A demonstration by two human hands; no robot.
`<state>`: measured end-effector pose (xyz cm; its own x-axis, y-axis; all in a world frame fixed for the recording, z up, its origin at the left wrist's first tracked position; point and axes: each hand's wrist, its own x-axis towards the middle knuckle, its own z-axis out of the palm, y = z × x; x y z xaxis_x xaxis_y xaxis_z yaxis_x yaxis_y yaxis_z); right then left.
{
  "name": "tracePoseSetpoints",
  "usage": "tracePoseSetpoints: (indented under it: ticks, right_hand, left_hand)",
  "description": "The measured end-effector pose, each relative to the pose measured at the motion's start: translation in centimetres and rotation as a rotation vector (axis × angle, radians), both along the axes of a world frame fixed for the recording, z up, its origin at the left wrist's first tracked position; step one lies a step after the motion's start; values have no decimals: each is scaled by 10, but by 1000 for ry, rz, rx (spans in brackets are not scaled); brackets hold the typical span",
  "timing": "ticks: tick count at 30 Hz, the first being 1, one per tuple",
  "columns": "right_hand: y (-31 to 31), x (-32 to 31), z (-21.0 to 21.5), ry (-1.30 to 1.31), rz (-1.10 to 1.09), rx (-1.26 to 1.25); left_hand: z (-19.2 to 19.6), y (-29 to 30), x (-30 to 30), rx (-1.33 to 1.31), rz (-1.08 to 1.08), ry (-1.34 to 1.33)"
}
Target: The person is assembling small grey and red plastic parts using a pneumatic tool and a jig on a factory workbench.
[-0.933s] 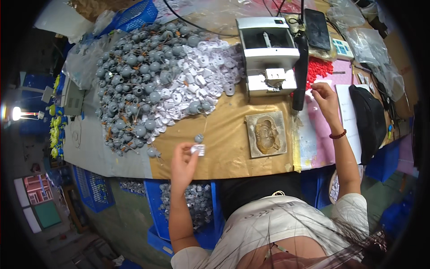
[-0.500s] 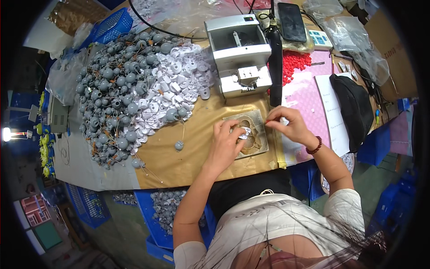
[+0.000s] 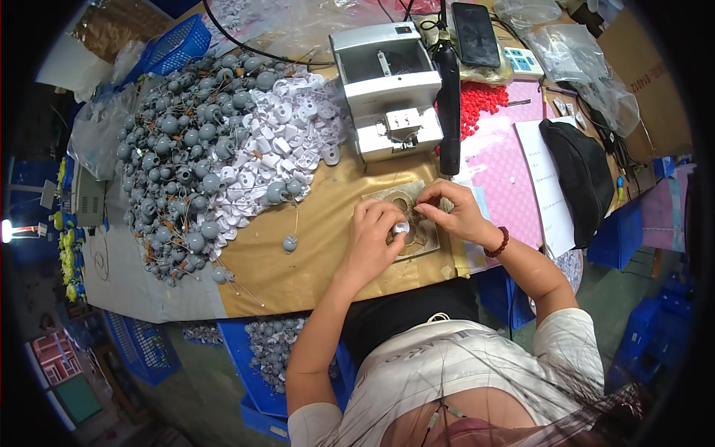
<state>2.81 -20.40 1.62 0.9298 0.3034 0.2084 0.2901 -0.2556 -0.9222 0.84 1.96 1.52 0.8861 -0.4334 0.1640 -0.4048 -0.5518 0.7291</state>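
My left hand (image 3: 371, 240) is closed round a small white plastic part (image 3: 401, 227), gripping it between thumb and fingers. Close on its right, my right hand (image 3: 460, 216) pinches thumb against forefinger; what sits between the tips is too small to make out. Both hands are over a flat metal plate (image 3: 430, 244) with a rounded recess, which they partly hide. Left of them lies a heap of white plastic parts (image 3: 287, 123), beside a large pile of grey balls with thin wires (image 3: 182, 160). One grey ball (image 3: 290, 243) lies apart on the brown table cover.
A silver machine (image 3: 395, 100) stands behind the plate, with a black bar-shaped object (image 3: 450, 112) beside it. Small red pieces (image 3: 480, 104), a phone (image 3: 476, 36), a paper sheet (image 3: 547, 190) and a black pouch (image 3: 577, 179) occupy the right side. A blue bin (image 3: 237, 346) sits below the table edge.
My right hand has come left, from beside the plate to over it, near the left fingers. The white part in my left hand has turned. The whole view has shifted slightly.
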Motion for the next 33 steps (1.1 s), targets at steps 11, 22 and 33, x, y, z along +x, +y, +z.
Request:
tracePoseSetpoints:
  ticks: [11,22,33]
  right_hand:
    - [13,-1,-7,-504,130,-279]
    - [15,-11,-2,-607,180,-582]
    - [26,-8,20,-334,98,-237]
  left_hand:
    - [-5,-1,-10,35,197,-84]
    - [29,104,33,275,381,-293]
    - [50,131,28,340,483,-275]
